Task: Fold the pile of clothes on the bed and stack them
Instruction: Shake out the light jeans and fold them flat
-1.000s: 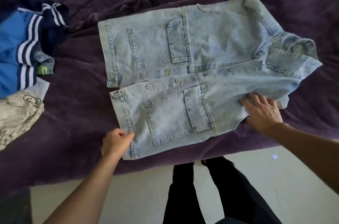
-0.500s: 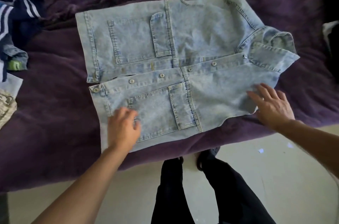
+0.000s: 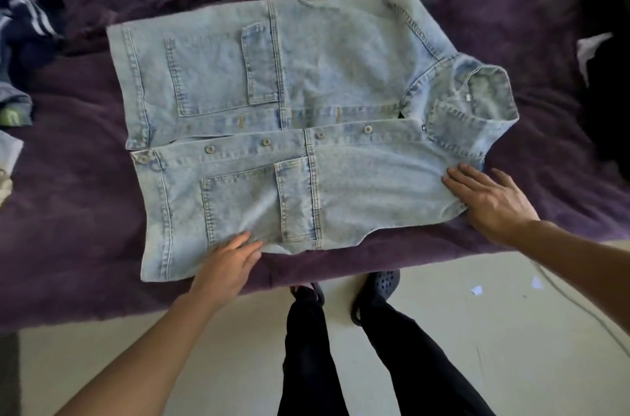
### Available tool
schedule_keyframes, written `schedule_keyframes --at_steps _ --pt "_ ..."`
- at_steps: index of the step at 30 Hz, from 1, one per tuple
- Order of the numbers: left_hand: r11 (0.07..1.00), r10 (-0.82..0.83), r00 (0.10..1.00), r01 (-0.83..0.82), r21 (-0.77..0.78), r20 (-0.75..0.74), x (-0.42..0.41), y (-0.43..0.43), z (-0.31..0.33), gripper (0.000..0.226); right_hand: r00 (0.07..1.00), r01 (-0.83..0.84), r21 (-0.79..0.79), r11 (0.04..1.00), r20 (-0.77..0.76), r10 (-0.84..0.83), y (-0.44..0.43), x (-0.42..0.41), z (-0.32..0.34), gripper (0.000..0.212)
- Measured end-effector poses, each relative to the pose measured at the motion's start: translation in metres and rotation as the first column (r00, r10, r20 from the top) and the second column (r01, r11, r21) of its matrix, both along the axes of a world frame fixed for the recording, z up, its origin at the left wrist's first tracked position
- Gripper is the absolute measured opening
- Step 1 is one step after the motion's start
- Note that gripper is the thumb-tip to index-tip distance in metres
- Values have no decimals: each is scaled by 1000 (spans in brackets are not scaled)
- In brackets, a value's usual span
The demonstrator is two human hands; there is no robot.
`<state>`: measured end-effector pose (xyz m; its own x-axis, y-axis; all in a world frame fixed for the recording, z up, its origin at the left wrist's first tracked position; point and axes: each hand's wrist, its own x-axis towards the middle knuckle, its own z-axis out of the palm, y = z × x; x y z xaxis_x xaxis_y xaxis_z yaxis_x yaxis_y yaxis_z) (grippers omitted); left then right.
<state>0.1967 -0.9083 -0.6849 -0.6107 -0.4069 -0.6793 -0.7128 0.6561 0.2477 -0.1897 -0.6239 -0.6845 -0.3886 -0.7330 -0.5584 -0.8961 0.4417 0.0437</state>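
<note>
**Flatten the near panel before folding**

The left hand point(image 3: 226, 265) lies with its fingers nearly straight on the near edge of the denim jacket point(image 3: 341, 81), just below the lower front pocket point(image 3: 245, 204). It holds nothing and only presses the cloth. The right hand point(image 3: 491, 201) is spread wide and flat on the near shoulder edge, just beside the collar point(image 3: 477, 108). Neither hand pinches the denim.

The jacket lies front up on the purple bed point(image 3: 85, 211), with its hem point(image 3: 136, 91) to the left and its collar to the right. Its near side is close to the bed's edge, above the floor point(image 3: 511, 330).

This looks like the smoothing step ahead of a fold. To do it well:

- Press with flat palms and sweep outward from the button line, since thick denim tends to hold any ridge trapped under it.
- Push away from the body rather than toward it, so the near side does not slide off the mattress.
- Square the two hem corners before lifting anything.

The other clothes point(image 3: 27, 30) sit well apart at the far left, which leaves bare cover between them and the jacket for a stack.
</note>
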Motion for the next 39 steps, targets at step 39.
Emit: schedule_keyframes --at_steps 39 --pt "867 -269 962 227 -444 -33 -221 -217 -54 70 948 298 -135 945 -73 -310 -183 -122 -9 81"
